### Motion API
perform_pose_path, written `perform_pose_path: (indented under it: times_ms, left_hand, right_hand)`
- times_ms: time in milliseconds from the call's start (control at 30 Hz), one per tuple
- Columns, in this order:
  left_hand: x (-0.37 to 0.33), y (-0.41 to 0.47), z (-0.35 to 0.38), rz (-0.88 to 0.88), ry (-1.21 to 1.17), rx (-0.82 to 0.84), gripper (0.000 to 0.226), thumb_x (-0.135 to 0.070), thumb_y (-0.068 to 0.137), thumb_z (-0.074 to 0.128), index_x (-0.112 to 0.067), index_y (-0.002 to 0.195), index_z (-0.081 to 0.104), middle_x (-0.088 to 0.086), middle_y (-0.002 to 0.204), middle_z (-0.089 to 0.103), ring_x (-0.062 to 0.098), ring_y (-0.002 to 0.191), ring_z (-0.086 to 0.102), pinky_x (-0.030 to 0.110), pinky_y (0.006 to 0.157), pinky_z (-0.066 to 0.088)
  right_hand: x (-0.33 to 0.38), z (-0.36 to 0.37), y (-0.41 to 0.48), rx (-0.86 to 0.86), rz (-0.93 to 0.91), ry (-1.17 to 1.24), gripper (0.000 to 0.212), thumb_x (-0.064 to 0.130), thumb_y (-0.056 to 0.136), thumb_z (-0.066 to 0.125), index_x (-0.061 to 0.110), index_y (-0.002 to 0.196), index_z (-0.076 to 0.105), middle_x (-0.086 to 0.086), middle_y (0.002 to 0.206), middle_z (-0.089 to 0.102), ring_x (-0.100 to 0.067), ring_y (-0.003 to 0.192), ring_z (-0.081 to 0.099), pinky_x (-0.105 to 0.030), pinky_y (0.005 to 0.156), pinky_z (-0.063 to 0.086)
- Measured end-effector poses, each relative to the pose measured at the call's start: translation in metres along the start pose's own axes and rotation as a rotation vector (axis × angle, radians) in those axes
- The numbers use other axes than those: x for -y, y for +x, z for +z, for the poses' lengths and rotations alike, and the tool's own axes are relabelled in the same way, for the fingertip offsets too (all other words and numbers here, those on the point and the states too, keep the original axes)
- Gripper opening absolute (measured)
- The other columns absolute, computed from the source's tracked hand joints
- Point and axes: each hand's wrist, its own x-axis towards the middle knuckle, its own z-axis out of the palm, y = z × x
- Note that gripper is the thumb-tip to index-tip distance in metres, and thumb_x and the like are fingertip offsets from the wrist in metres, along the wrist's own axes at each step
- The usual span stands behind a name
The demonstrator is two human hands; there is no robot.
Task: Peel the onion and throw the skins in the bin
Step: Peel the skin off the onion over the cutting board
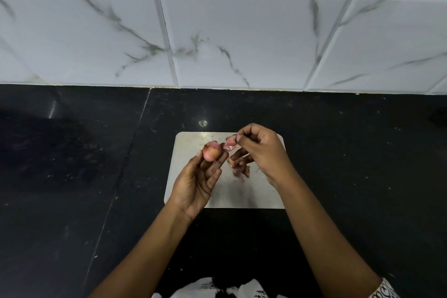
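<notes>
Onion [212, 151] first, asks the learner: where is it?

Held in the air over the far left part of the board [242, 197], answers the cook. The left hand [198, 181] has it at the fingertips, grip pinching the bulb, palm turned up.

And the other hand?

The right hand [260, 150] is over the board's far edge, its grip pinching a strip of skin [231, 145]; whether that strip is joined to the bulb I cannot tell. Loose skins [239, 169] lie on the board's middle, under the hands. The board sits on the dark desk [72, 176]. No bin is in view.

How will it handle?

Small, light and firm, I'd judge, so fingertips are enough. The peeled face looks smooth and may be slippery, so hold it across its widest part, thumb against fingers. The skin is thin and papery and should tear easily; take it close to the bulb and pull along the curve, not at the flap's tip. The scraps on the board are light and will scatter, so gather them into a cupped palm before carrying them off.
</notes>
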Motion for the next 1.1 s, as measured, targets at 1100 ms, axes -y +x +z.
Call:
perform_pose_path:
  times_ms: [1100]
  left_hand:
    - [0.009, 0.006, -0.002, 0.281, 0.288, -0.083, 0.036, -0.009, 0.07, 0.063, -0.015, 0.106, 0.063, 0.014, 0.114, 0.064, 0.014, 0.091, 0.071, 0.031, 0.081, 0.055]
  right_hand:
    - [-0.004, 0.019, -0.006, -0.113, -0.262, -0.496, 0.016, 0.023, 0.081, 0.07, 0.02, 0.096, 0.074, 0.019, 0.079, 0.059, 0.006, 0.063, 0.057, 0.0, 0.058, 0.043]
